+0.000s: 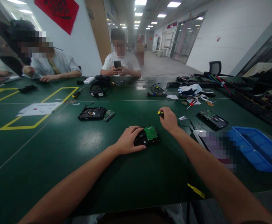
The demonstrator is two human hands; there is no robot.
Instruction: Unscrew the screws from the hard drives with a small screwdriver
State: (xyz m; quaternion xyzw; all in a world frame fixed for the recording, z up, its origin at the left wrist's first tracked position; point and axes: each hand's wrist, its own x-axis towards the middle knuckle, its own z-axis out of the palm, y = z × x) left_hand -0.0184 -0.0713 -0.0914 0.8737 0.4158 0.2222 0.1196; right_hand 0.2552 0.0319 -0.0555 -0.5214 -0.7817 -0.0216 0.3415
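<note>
A hard drive (pixel 140 139) with a green circuit board (pixel 151 133) facing up lies on the table in front of me. My left hand (pixel 129 140) grips its left end, thumb along the near edge and fingers over the far side. Beyond the drive's right side, my right hand (pixel 168 119) is closed around a screwdriver (pixel 160 114), whose yellow and black handle end shows. The shaft and tip are hidden by the hand. My right hand is apart from the drive.
Left of centre lie another hard drive (pixel 92 113) and a loose circuit board (pixel 109 115). On the right are a third drive (pixel 212 119), a blue tray (pixel 259 149) and a white device (pixel 210 144). Across the table sits a person (pixel 120 62) with a phone.
</note>
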